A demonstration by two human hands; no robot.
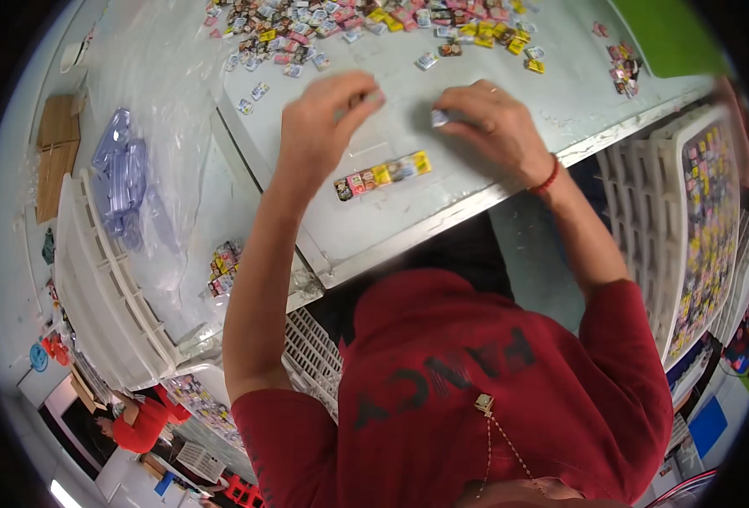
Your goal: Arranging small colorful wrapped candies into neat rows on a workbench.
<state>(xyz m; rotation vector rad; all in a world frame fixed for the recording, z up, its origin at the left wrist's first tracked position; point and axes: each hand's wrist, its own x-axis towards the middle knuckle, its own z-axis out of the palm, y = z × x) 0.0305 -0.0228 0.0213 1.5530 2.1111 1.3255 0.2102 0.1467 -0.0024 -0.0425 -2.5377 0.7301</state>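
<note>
My left hand (322, 114) hovers over the white table with thumb and forefinger pinched together. What lies between those fingertips, if anything, is too blurred to name. Across from it, my right hand (500, 125) grips a small white-and-blue packet (440, 118) between thumb and fingers. On the tabletop below both hands lies a clear plastic tray (370, 155), with a row of small packets (382, 175) in pink, brown and yellow along its near side. A big loose heap of similar packets (332, 21) covers the far part of the table.
Clear plastic sheeting (163, 76) and a stack of empty clear trays (123, 178) lie to the left. A small packet cluster (224, 267) sits by the left edge. White crates (675, 220) with filled packs stand at right, below a green panel (671, 38). Another person (142, 421) is at lower left.
</note>
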